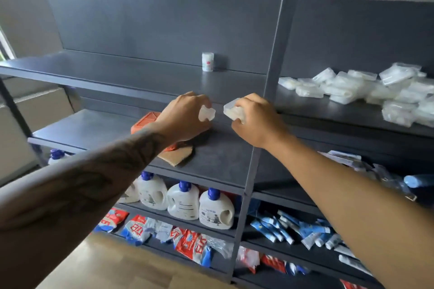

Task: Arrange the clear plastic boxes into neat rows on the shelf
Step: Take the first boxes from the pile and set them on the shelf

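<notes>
Upper shelf [141, 73], left bay: broad bare surface, only small white canister [207, 61] standing near back wall. Vertical post [272, 73] splits bays; both hands sit just left of it, left hand [185, 117] and right hand [256, 119] close together, narrow gap between. Right bay: heap of clear plastic boxes [366, 91] crowds surface, bare strip along front edge. Middle shelf below: orange tray [145, 122] and cardboard piece [176, 156] under left forearm; open surface to right of them.

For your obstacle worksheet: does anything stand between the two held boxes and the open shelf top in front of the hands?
Nothing visible does. The left hand and right hand each hold a clear plastic box near bare shelf; only a small white container stands at the back.
</notes>
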`<state>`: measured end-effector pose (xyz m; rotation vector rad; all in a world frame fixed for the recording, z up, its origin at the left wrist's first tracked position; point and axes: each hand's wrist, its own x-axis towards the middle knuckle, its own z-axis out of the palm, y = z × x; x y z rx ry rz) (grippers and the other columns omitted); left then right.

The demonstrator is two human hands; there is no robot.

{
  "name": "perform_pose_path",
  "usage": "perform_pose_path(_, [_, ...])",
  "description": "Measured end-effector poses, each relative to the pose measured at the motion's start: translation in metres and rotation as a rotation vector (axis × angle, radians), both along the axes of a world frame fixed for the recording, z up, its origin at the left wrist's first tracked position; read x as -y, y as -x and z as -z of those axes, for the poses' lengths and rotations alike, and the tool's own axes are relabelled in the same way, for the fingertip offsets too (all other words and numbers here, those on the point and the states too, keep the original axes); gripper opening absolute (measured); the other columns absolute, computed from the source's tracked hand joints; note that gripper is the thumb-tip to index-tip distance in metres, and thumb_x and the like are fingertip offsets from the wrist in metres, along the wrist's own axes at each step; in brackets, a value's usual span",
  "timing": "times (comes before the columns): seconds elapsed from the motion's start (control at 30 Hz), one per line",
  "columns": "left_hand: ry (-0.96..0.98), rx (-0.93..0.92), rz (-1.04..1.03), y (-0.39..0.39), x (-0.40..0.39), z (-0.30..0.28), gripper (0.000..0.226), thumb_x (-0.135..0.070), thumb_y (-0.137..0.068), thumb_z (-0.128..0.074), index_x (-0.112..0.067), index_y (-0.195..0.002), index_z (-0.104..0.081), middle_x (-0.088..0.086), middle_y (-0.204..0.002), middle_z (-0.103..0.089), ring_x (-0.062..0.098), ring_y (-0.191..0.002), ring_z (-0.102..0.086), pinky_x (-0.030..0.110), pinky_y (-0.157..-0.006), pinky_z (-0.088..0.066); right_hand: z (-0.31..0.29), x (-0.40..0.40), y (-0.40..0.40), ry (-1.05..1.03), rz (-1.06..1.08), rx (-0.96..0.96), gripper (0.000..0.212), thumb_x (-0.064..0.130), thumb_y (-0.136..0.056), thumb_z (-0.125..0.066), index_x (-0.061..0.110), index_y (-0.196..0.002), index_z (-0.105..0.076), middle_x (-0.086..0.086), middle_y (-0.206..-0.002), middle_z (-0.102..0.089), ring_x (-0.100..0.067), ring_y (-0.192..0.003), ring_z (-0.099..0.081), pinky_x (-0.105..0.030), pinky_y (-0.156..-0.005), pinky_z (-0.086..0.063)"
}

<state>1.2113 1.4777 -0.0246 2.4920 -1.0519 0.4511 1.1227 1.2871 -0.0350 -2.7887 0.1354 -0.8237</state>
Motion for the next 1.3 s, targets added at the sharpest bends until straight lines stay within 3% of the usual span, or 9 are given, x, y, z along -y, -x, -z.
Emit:
perform_pose_path(0.23, [0.031, 0.004, -0.115, -0.085, -0.139, -0.001, 0.038, -0.029, -0.082, -0.076, -0.023, -0.120, -0.068, 0.003, -0.121, -0.065, 0.027, -0.110, -0.062, 0.038, -0.093, -0.049, -0.003, -0.133, -0.098, -0.014, -0.086, 0.055, 0.040, 0.012, -0.085, -0.064, 0.005, -0.124, -0.067, -0.015, -0.129, -0.061, -0.037, -0.113, -0.058, -0.037, -0.091, -0.047])
perform_pose_path(0.4, [0.067, 0.015, -0.181, -0.135, -0.222, -0.001, 0.036, -0.028, -0.085, -0.077, -0.022, -0.120, -0.069, 0.002, -0.125, -0.066, 0.022, -0.111, -0.061, 0.026, -0.086, -0.039, -0.002, -0.209, -0.161, -0.018, -0.170, 0.030, 0.036, 0.017, -0.087, -0.063, 0.006, -0.121, -0.067, -0.013, -0.130, -0.059, -0.034, -0.112, -0.060, -0.041, -0.090, -0.053])
perform_pose_path(0.73, [0.116, -0.019, -0.378, -0.232, -0.367, 0.014, 0.034, -0.030, -0.082, -0.075, -0.023, -0.115, -0.071, 0.001, -0.119, -0.069, 0.025, -0.110, -0.062, 0.033, -0.092, -0.045, 0.005, -0.334, -0.309, -0.051, -0.351, -0.016, 0.037, 0.014, -0.083, -0.067, 0.007, -0.119, -0.069, -0.014, -0.129, -0.059, -0.035, -0.112, -0.060, -0.035, -0.091, -0.048])
perform_pose_path(1.07, [0.104, -0.006, -0.414, -0.389, -0.438, -0.002, 0.034, -0.034, -0.083, -0.075, -0.025, -0.116, -0.071, 0.000, -0.120, -0.071, 0.024, -0.110, -0.063, 0.033, -0.089, -0.047, -0.027, -0.392, -0.488, -0.013, -0.430, -0.012, 0.039, 0.018, -0.088, -0.060, 0.016, -0.127, -0.065, -0.006, -0.137, -0.054, -0.030, -0.120, -0.055, -0.038, -0.095, -0.050])
perform_pose_path(1.2, [0.160, -0.011, -0.411, -0.459, -0.444, -0.011, 0.032, -0.031, -0.085, -0.075, -0.022, -0.116, -0.071, 0.003, -0.117, -0.070, 0.020, -0.099, -0.059, 0.028, -0.078, -0.039, -0.034, -0.406, -0.546, -0.023, -0.416, -0.011, 0.038, 0.018, -0.089, -0.061, 0.016, -0.126, -0.064, -0.006, -0.137, -0.054, -0.028, -0.121, -0.054, -0.035, -0.095, -0.048])
perform_pose_path(1.3, [0.174, -0.021, -0.375, -0.498, -0.446, -0.007, 0.032, -0.030, -0.085, -0.074, -0.023, -0.116, -0.071, 0.003, -0.116, -0.068, 0.017, -0.096, -0.053, 0.027, -0.079, -0.038, -0.031, -0.412, -0.583, -0.028, -0.411, -0.014, 0.036, 0.018, -0.088, -0.061, 0.016, -0.124, -0.065, -0.006, -0.136, -0.055, -0.028, -0.121, -0.054, -0.037, -0.095, -0.049])
